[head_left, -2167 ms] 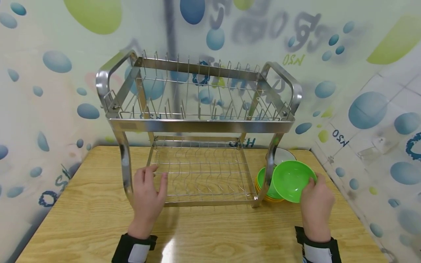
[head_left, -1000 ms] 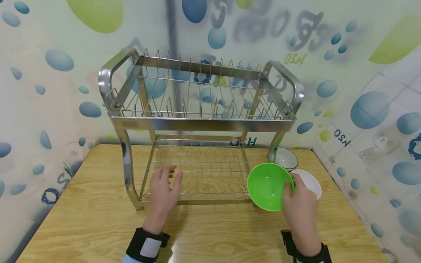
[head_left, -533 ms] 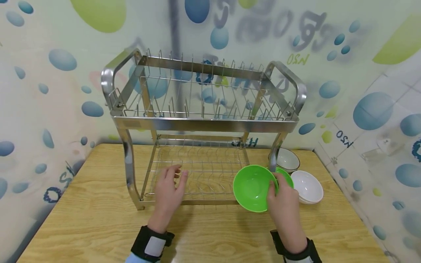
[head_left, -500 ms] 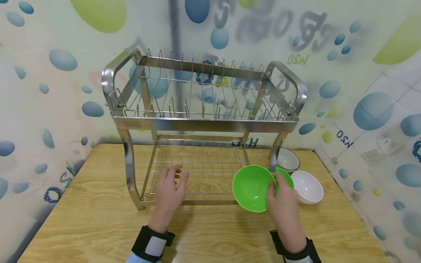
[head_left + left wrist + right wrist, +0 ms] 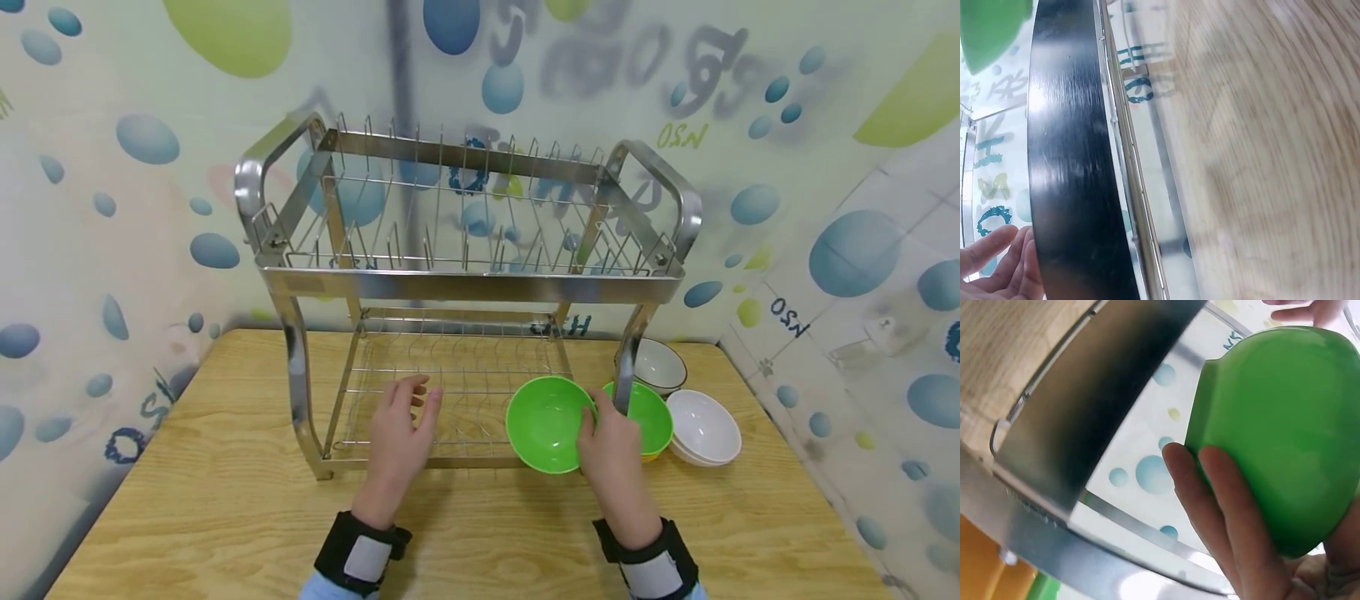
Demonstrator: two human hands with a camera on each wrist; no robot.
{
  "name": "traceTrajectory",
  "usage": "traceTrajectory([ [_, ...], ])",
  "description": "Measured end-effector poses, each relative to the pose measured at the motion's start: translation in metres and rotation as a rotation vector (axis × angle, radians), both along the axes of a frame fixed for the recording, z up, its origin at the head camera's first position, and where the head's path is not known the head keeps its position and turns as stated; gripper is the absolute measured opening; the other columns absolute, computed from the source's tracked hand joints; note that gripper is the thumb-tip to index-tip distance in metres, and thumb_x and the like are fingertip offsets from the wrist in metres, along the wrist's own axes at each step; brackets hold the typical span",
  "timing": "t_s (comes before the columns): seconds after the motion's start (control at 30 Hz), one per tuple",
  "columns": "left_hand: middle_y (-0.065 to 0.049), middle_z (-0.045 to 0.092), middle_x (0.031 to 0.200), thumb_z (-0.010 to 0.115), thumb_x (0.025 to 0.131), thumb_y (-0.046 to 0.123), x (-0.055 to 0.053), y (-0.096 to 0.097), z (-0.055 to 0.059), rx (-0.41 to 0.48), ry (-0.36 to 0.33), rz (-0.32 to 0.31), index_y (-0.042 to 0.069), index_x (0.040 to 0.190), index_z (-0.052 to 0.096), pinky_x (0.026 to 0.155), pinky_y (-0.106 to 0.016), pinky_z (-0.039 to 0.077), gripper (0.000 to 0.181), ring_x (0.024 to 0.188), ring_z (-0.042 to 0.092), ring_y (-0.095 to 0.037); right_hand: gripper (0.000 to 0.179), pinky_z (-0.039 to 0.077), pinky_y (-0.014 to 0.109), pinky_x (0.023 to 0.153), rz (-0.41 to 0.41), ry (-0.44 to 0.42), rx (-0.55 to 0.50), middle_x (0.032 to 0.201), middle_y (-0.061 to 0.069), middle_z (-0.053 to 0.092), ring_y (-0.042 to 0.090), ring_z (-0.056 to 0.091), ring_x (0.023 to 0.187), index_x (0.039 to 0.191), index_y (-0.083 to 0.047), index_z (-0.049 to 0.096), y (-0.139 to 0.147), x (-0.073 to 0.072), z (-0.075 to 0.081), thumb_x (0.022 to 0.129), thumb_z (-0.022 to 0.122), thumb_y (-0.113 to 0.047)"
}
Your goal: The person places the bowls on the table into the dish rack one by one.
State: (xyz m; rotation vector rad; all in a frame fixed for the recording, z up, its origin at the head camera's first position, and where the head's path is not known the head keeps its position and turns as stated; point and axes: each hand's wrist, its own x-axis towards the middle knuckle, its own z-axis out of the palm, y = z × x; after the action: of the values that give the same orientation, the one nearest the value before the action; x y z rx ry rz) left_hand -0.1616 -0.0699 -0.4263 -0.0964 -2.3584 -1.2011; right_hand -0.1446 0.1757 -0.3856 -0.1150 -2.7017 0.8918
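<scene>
A green bowl (image 5: pixel 548 424) is pinched at its right rim by my right hand (image 5: pixel 614 454), in front of the lower tier's right side. Its mouth tilts toward the head camera. In the right wrist view the green bowl (image 5: pixel 1285 431) shows its outer side, with fingers (image 5: pixel 1235 506) along it. My left hand (image 5: pixel 401 433) is held over the front edge of the lower tier, fingers loosely bent, holding nothing. The two-tier metal dish rack (image 5: pixel 472 287) stands on the wooden table. In the left wrist view my left hand (image 5: pixel 1004 265) is beside the rack's dark front bar (image 5: pixel 1079 156).
Beside the rack's right leg another green bowl (image 5: pixel 649 419) sits on something yellow-orange. Stacked white bowls (image 5: pixel 705 427) stand to its right, and a dark-rimmed white bowl (image 5: pixel 660 367) is behind. The patterned wall (image 5: pixel 765 100) rises close behind the rack.
My right hand has carried the green bowl leftward from the stack to the front of the lower tier. The left hand has drifted right. The remaining green bowl and white bowls are now more exposed.
</scene>
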Motion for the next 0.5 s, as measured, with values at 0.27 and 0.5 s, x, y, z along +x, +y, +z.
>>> traceTrajectory([
  [0.27, -0.01, 0.059, 0.101, 0.056, 0.096, 0.032, -0.003, 0.007, 0.0, -0.003, -0.011, -0.017, 0.005, 0.116, 0.061, 0.068, -0.031, 0.049, 0.034, 0.086, 0.058, -0.02, 0.024, 0.054, 0.041, 0.057, 0.032, 0.049, 0.006, 0.094, 0.027, 0.068, 0.03, 0.068, 0.072, 0.116, 0.005, 0.058, -0.01, -0.01, -0.012, 0.093, 0.053, -0.003],
  [0.5, -0.008, 0.06, 0.099, 0.057, 0.095, 0.03, -0.005, 0.014, 0.002, 0.01, -0.03, -0.041, 0.005, 0.114, 0.061, 0.066, -0.029, 0.049, 0.032, 0.086, 0.059, -0.019, 0.026, 0.054, 0.048, 0.064, 0.037, 0.024, 0.021, 0.1, 0.027, 0.068, 0.034, 0.069, 0.077, 0.118, 0.004, 0.057, -0.022, -0.015, -0.015, 0.093, 0.054, -0.003],
])
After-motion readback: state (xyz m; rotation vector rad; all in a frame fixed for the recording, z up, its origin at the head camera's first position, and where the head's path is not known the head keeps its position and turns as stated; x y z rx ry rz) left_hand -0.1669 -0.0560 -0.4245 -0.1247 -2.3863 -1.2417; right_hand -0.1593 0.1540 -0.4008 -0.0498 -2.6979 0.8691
